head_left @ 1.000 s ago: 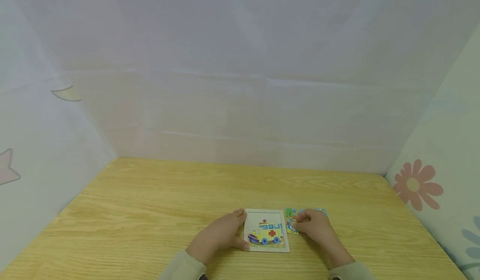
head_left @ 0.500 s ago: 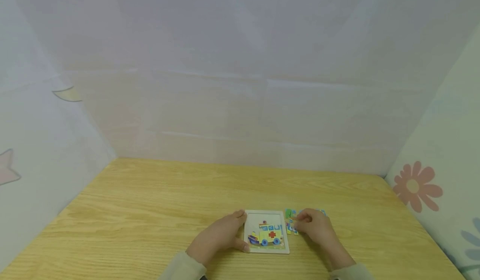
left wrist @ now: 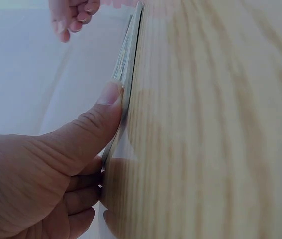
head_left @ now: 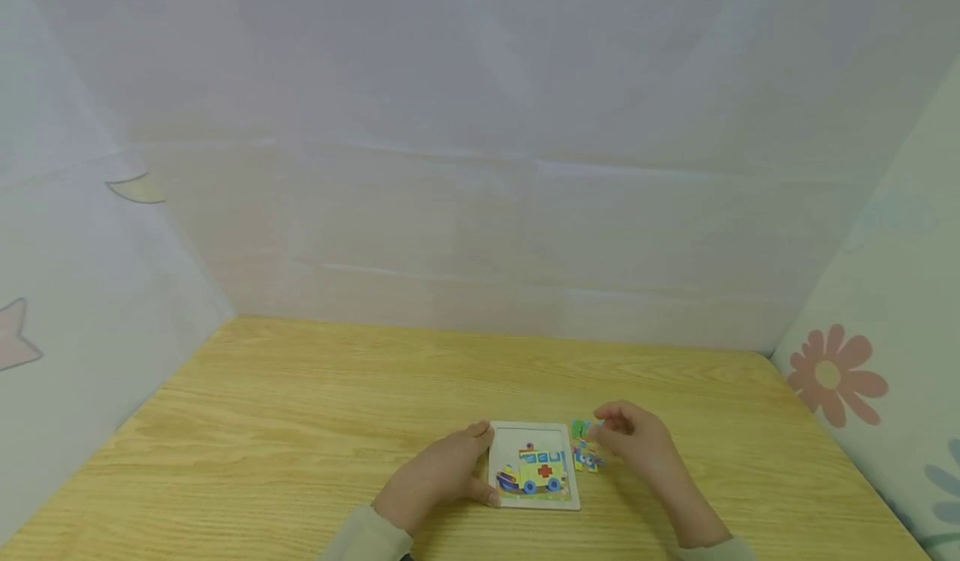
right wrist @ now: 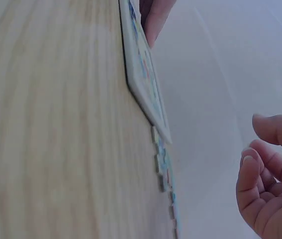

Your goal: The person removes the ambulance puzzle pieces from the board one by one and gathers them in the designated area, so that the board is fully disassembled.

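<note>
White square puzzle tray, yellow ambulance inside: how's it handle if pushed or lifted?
The white square puzzle tray is probably stiff: straight edges. Thin and low on the yellow wood-grained table, it would likely slide, not tip. The yellow ambulance picture fills only part, so its pieces might shift if tilted.

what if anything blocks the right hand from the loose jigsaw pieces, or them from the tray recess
Nothing visible: in the right wrist view, only open air separates the right hand from the loose jigsaw pieces. Between those pieces and the recess of the ambulance puzzle tray stands just its raised rim.
</note>
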Tool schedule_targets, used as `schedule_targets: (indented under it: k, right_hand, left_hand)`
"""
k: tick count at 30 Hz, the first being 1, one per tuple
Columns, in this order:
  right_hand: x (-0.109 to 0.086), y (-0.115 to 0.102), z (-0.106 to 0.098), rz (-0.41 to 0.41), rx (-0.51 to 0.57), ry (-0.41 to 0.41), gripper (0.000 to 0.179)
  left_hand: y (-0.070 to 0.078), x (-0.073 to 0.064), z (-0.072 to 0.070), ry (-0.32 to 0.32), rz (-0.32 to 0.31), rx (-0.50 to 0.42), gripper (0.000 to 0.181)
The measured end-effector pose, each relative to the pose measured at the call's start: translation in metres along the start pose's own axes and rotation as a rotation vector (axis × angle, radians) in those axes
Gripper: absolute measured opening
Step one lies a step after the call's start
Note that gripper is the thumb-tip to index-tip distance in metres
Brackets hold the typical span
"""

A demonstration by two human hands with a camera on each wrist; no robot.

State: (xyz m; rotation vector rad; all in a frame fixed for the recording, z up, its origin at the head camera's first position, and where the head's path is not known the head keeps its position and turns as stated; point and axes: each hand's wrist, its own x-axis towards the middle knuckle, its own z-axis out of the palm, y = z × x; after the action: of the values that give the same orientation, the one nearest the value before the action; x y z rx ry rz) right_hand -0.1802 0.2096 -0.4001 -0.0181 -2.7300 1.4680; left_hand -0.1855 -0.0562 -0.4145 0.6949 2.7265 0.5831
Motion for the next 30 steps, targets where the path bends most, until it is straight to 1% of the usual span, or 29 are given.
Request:
schedule_targets:
  k: [3,9,14,18,20,23,30]
  right_hand:
    - [-0.001,-0.007,0.000,-0.022,0.025,0.002,0.029]
    - [0.001,-0.017,0.006,-0.042,0.095,-0.004,0.024]
    - [0.002,-0.019,0.012,-0.044,0.102,-0.026,0.023]
    - [0.004,-0.019,0.017,-0.061,0.103,-0.054,0.026]
    - [0.005,-0.019,0.019,-0.070,0.105,-0.073,0.028]
    - [0.007,-0.020,0.022,-0.083,0.079,-0.116,0.032]
    - [0.011,-0.021,0.031,-0.167,0.023,-0.241,0.037]
  left_hand:
    - [0.000,0.000,0.000,0.001,-0.002,0.000,0.091]
    - [0.000,0.000,0.000,0.003,0.002,0.019,0.092]
    - [0.000,0.000,0.000,0.000,0.007,0.021,0.092]
    - [0.000,0.001,0.001,0.001,0.005,0.017,0.093]
    - [0.000,0.001,0.001,0.003,0.002,0.017,0.093]
    - [0.000,0.000,0.000,0.006,-0.003,0.013,0.093]
    - [0.001,-0.001,-0.001,0.016,0.000,0.008,0.092]
